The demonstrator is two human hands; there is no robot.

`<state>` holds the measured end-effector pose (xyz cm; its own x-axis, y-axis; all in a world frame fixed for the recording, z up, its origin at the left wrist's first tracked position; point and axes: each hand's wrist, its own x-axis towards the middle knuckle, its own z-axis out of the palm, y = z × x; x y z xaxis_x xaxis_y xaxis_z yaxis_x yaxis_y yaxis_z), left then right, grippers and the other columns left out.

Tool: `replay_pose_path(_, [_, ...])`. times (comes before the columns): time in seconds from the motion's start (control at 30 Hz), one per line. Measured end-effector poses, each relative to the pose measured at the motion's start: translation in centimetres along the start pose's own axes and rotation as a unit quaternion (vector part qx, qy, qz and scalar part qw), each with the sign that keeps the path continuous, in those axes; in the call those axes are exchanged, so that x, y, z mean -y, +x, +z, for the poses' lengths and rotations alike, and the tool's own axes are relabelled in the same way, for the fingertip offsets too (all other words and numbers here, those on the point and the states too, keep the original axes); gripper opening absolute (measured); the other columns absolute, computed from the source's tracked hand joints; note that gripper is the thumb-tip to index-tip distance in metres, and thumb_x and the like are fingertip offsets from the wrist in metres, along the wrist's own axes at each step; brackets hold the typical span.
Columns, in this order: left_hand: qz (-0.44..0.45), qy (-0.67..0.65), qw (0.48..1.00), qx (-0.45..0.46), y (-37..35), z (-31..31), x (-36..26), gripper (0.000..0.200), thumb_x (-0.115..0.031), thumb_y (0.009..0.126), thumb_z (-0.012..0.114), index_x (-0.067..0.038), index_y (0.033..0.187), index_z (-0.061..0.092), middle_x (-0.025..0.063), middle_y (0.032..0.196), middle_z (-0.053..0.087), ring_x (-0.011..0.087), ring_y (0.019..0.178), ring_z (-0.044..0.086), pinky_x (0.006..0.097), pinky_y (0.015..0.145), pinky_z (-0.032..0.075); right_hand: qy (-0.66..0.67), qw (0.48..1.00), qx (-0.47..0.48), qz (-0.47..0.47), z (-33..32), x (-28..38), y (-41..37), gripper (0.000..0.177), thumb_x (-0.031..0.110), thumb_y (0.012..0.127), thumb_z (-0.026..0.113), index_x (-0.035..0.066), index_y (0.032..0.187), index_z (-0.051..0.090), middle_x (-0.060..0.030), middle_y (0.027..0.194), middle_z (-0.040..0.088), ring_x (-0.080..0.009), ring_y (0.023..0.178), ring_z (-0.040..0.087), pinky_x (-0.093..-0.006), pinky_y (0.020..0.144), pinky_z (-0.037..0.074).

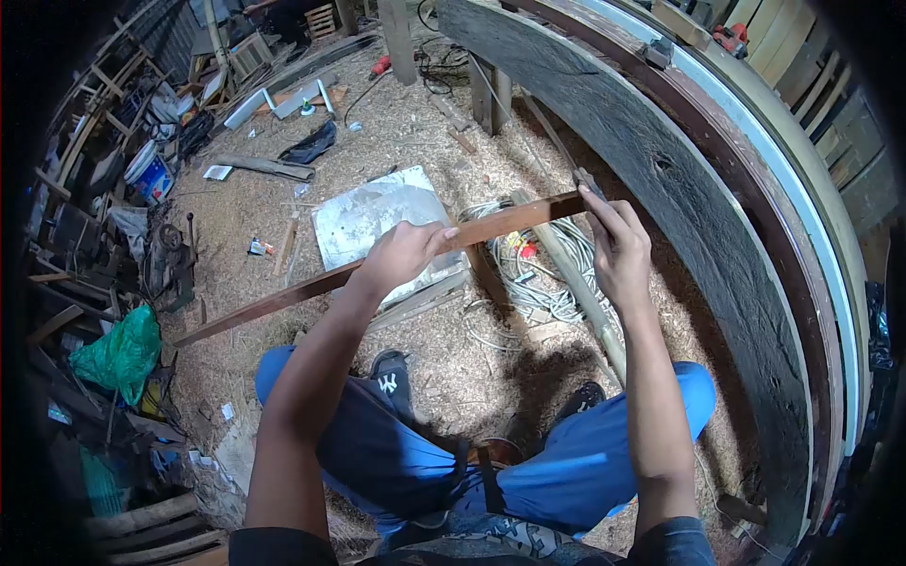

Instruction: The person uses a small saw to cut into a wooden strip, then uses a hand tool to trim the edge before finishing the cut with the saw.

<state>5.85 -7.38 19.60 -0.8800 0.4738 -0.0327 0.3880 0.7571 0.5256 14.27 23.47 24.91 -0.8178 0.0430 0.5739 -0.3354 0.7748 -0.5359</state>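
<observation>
One wooden strip [283, 299] aslant, left hand [401, 257] midway, right hand [618, 250] at upper end

Soft, even daylight lights the sawdust floor [406, 132] around the grip of the left hand [401, 255] and right hand [618, 250] on the wooden strip [283, 297], with a dull shadow just below it, and fisheye bending and black vignetting far outward.

strip [283, 298]: running from eight o'clock to one o'clock, passing above the metal sheet [363, 222].
cable coil [538, 283]: lying at twelve o'clock, under the strip.
beam [661, 189]: curving along two o'clock, beside the strip's end.
</observation>
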Motion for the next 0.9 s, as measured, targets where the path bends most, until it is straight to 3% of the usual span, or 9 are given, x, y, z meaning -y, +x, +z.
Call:
replay_pose_path(0.17, [0.011,0.017,0.999,0.026,0.1,0.9,0.4,0.046,-0.047,0.105,0.045,-0.007,0.102,0.068,0.0245,0.083,0.068,0.0462,0.087,0.066,0.0541,0.078,0.051,0.036,0.997,0.011,0.071,1.2,-0.8,-0.6,0.037,-0.001,0.093,0.063,0.008,0.128,0.067,-0.0161,0.091,0.062,-0.0307,0.08,0.063,-0.0401,0.075,0.05])
replay_pose_path(0.23, [0.049,0.013,0.999,-0.002,0.2,1.4,0.7,0.042,-0.042,0.105,0.048,-0.004,0.094,0.062,0.0247,0.077,0.064,0.0462,0.079,0.064,0.0517,0.071,0.049,-0.004,0.997,0.032,0.075,1.5,-1.1,-0.8,0.037,-0.001,0.092,0.063,0.008,0.128,0.067,-0.0166,0.091,0.062,-0.0318,0.081,0.063,-0.0413,0.076,0.05])
replay_pose_path(0.33, [0.086,0.025,0.996,-0.025,0.4,1.7,0.9,0.04,-0.041,0.103,0.052,-0.004,0.095,0.064,0.0241,0.077,0.064,0.0445,0.077,0.064,0.05,0.069,0.049,0.006,0.993,0.066,0.102,2.0,-1.3,-1.3,0.036,0.0,0.093,0.062,0.01,0.128,0.067,-0.0168,0.094,0.063,-0.0331,0.083,0.063,-0.0431,0.078,0.05])
replay_pose_path(0.43, [0.065,0.014,0.998,0.001,0.7,1.4,0.5,0.04,-0.041,0.101,0.055,-0.004,0.093,0.066,0.0236,0.076,0.064,0.0428,0.076,0.064,0.0492,0.068,0.049,-0.016,0.998,0.057,0.03,2.9,-1.8,-2.0,0.037,-0.001,0.094,0.06,0.009,0.128,0.067,-0.0164,0.092,0.061,-0.031,0.081,0.062,-0.0413,0.074,0.049])
replay_pose_path(0.47, [0.065,0.013,0.998,0.001,0.9,1.2,0.5,0.04,-0.041,0.101,0.055,-0.004,0.093,0.066,0.0236,0.076,0.064,0.0428,0.076,0.064,0.0492,0.068,0.049,-0.036,0.995,0.087,0.044,2.8,-1.8,-2.2,0.039,-0.001,0.093,0.059,0.01,0.13,0.066,-0.017,0.093,0.06,-0.0345,0.083,0.063,-0.0447,0.075,0.049])
replay_pose_path(0.53, [0.064,0.024,0.997,0.033,1.1,1.0,0.5,0.044,-0.051,0.099,0.054,-0.011,0.105,0.072,0.0198,0.084,0.07,0.0407,0.085,0.067,0.0508,0.076,0.052,-0.049,0.992,0.104,0.051,2.7,-1.5,-2.3,0.039,-0.001,0.093,0.059,0.011,0.13,0.066,-0.0169,0.092,0.059,-0.035,0.083,0.062,-0.045,0.075,0.049])
replay_pose_path(0.73, [0.063,0.004,0.998,0.005,1.7,1.1,1.0,0.046,-0.057,0.094,0.059,-0.018,0.113,0.076,0.0167,0.087,0.072,0.0395,0.085,0.068,0.0473,0.077,0.054,-0.079,0.982,0.151,0.076,2.8,-1.0,-2.8,0.043,0.004,0.091,0.06,0.019,0.131,0.065,-0.019,0.1,0.059,-0.0425,0.085,0.064,-0.0527,0.075,0.052])
replay_pose_path(0.83, [0.069,0.013,0.998,-0.001,1.7,0.3,0.6,0.038,-0.043,0.094,0.065,-0.012,0.113,0.075,0.0191,0.094,0.073,0.0388,0.086,0.069,0.0444,0.078,0.054,-0.086,0.983,0.15,0.064,3.0,-0.8,-2.8,0.043,0.005,0.09,0.06,0.019,0.131,0.065,-0.0191,0.1,0.058,-0.0428,0.083,0.065,-0.0531,0.074,0.053])
replay_pose_path(0.9, [0.058,0.028,0.998,0.006,1.6,0.1,0.4,0.037,-0.042,0.094,0.066,-0.011,0.113,0.075,0.0189,0.094,0.073,0.0386,0.086,0.069,0.0444,0.077,0.054,-0.089,0.984,0.144,0.053,3.1,-0.8,-2.7,0.043,0.004,0.09,0.059,0.019,0.13,0.065,-0.0189,0.101,0.058,-0.043,0.081,0.065,-0.0535,0.073,0.053])
